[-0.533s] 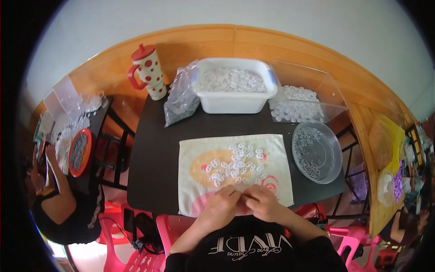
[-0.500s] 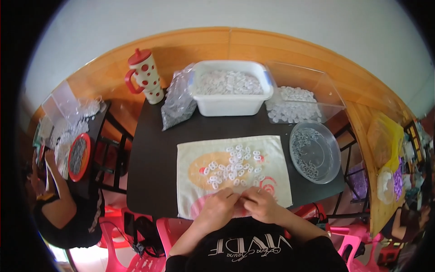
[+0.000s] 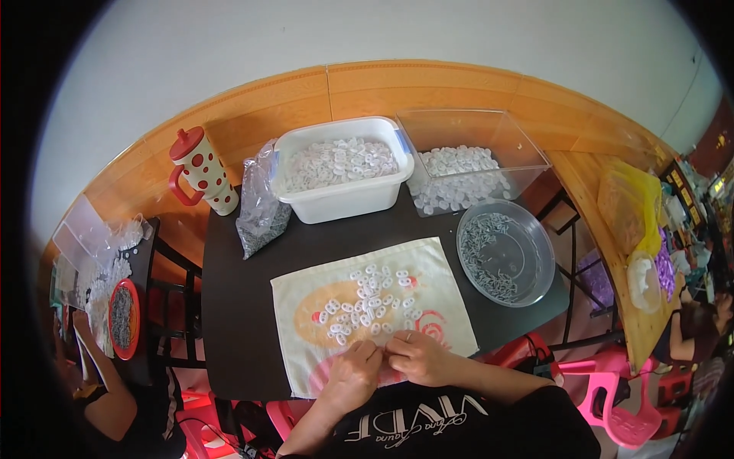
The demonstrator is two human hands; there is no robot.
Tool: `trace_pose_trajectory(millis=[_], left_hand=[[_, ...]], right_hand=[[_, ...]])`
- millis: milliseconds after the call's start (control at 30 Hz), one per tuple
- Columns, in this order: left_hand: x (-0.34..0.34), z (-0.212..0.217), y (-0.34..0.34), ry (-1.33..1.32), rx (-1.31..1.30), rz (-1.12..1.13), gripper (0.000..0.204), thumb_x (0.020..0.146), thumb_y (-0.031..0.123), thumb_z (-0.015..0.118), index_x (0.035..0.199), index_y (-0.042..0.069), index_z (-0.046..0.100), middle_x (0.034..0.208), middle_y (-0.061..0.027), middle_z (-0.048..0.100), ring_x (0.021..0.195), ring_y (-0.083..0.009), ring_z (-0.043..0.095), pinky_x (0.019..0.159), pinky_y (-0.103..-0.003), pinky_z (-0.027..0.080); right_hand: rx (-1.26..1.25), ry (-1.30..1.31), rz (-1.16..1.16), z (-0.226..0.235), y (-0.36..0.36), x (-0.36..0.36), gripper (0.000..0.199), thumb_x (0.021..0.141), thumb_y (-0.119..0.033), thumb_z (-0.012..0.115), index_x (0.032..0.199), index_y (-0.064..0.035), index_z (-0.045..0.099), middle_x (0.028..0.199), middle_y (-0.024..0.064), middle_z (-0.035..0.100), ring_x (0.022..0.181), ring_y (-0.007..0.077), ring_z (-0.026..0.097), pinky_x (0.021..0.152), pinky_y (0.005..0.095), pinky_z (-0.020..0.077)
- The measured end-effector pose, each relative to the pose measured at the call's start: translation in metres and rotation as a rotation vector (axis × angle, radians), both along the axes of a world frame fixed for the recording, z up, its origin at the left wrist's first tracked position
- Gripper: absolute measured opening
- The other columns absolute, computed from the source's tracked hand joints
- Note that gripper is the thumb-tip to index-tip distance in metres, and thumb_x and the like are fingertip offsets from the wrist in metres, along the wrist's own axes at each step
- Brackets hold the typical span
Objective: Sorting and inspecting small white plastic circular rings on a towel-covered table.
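Observation:
My left hand and my right hand meet at the near edge of a cream cloth with orange and pink prints. Both have their fingers pinched together, almost fingertip to fingertip. Whatever lies between them is too small or hidden to make out. Just beyond my fingers, several small white oval pieces with two holes lie scattered and partly heaped on the cloth. To the right of the cloth stands a round clear basin with small grey metal-looking parts along its left side.
At the back are a white tub of white pieces, a clear box of round white pieces, a plastic bag of grey bits and a dotted tumbler. A person sits at the left beside a red tray.
The whole view has turned, so the table and its things sit further left and tilted. My hands stay close together at the cloth's near edge, fingers still pinched.

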State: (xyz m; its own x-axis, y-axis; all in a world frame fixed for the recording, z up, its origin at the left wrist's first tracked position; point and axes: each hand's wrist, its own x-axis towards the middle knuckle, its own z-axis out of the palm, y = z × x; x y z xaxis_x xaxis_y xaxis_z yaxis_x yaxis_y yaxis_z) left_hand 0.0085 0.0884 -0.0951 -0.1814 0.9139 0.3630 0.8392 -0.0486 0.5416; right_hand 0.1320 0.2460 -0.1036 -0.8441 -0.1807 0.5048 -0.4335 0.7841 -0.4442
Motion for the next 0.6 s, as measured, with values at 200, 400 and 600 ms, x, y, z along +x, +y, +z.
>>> trace_pose_trajectory(millis=[200, 400, 600], left_hand=[[0.004, 0.01, -0.004, -0.206, 0.082, 0.053, 0.023, 0.073, -0.004, 0.065, 0.097, -0.003, 0.064, 0.086, -0.0149, 0.057, 0.077, -0.0335, 0.061, 0.064, -0.039, 0.051], [0.009, 0.011, -0.01, -0.199, 0.08, 0.116, 0.024, 0.078, 0.0, 0.07, 0.102, -0.002, 0.067, 0.088, -0.0152, 0.061, 0.077, -0.0327, 0.063, 0.067, -0.038, 0.052], [0.011, 0.006, -0.003, -0.083, 0.155, 0.189, 0.024, 0.073, 0.001, 0.073, 0.097, 0.0, 0.068, 0.09, -0.0128, 0.061, 0.081, -0.0329, 0.06, 0.069, -0.039, 0.051]], right_hand=[[-0.079, 0.046, -0.073, 0.019, 0.014, 0.006, 0.012, 0.073, -0.002, 0.064, 0.084, -0.0026, 0.061, 0.091, 0.0117, 0.057, 0.08, 0.0292, 0.058, 0.069, 0.0396, 0.049], [0.008, 0.45, -0.637, 0.136, 0.15, -0.055, 0.003, 0.09, 0.0, 0.062, 0.093, 0.0, 0.064, 0.08, 0.0092, 0.062, 0.068, 0.0153, 0.059, 0.061, 0.0296, 0.0468], [-0.072, 0.249, -0.543, 0.108, 0.153, -0.063, 0.006, 0.09, 0.003, 0.06, 0.095, 0.001, 0.063, 0.081, 0.0109, 0.062, 0.07, 0.02, 0.06, 0.064, 0.0308, 0.0483]])
